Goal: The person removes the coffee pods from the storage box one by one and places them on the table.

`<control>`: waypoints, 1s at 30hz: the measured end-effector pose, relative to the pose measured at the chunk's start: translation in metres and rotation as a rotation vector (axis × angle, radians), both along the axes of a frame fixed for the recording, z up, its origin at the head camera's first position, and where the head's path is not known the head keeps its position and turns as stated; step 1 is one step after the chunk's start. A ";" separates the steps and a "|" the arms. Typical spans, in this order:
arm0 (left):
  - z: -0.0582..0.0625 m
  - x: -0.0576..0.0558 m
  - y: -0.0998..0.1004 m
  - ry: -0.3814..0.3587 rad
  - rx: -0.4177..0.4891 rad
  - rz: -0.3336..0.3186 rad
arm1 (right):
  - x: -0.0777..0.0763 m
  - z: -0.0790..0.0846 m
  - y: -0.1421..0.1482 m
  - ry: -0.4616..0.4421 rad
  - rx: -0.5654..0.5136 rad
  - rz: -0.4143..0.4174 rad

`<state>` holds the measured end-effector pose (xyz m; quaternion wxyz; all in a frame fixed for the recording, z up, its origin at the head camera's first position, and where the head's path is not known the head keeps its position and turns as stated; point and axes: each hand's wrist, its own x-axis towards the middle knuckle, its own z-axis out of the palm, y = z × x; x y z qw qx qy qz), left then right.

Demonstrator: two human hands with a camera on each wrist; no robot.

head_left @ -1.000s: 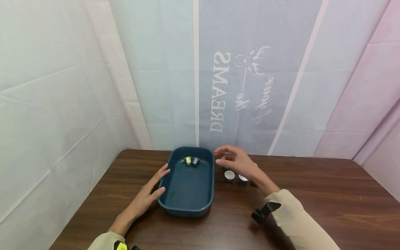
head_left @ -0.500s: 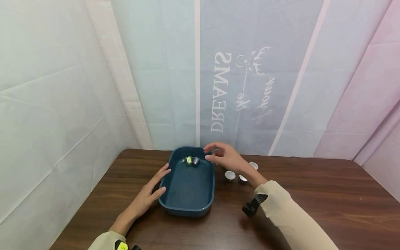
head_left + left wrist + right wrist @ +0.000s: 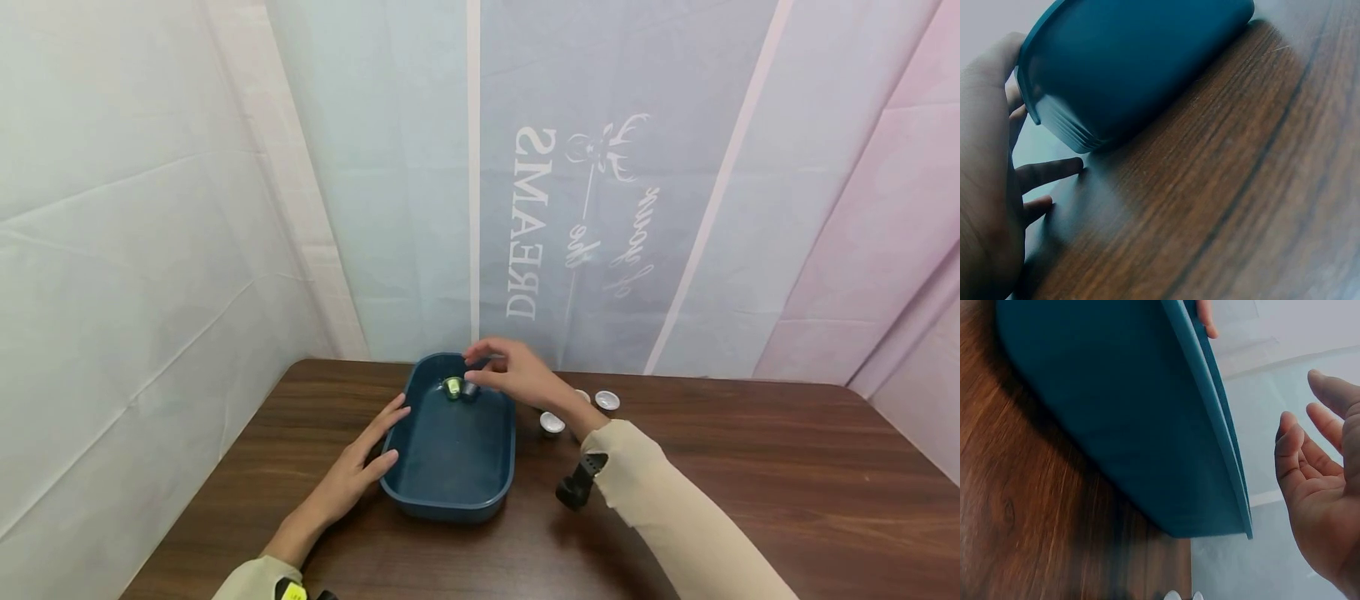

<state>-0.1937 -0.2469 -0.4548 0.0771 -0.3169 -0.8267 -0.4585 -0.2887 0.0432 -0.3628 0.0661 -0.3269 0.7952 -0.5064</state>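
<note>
A dark blue rectangular tub (image 3: 450, 454) stands on the table; near its far end lie a shiny green coffee capsule (image 3: 453, 387) and a dark one beside it. My left hand (image 3: 348, 471) rests at the tub's left side, fingers spread and fairly straight, fingertips and thumb at the rim. Over the tub's far right part, my right hand (image 3: 513, 373) hangs with loosely bent fingers that overlap the dark capsule (image 3: 470, 392) in the head view. From the right wrist view, nothing shows between the fingers of the right hand (image 3: 1322, 494), which is above the rim.
Several more capsules stand right of the tub, pale lids up, such as one capsule (image 3: 552, 423) and another capsule (image 3: 607, 400) farther back; the right forearm partly covers the group. The brown wooden table (image 3: 787, 475) ends at a printed curtain (image 3: 600, 208) behind.
My right hand has moved left, from beside the tub's right rim to over its far end near the two capsules. The left hand and the tub have stayed put.
</note>
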 end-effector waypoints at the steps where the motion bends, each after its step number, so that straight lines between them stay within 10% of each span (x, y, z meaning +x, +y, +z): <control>1: 0.000 0.000 0.000 -0.001 0.001 -0.002 | -0.001 0.000 -0.002 0.004 0.012 0.006; 30: 0.002 0.000 0.001 -0.006 0.005 -0.014 | -0.030 -0.025 -0.042 0.113 0.362 -0.008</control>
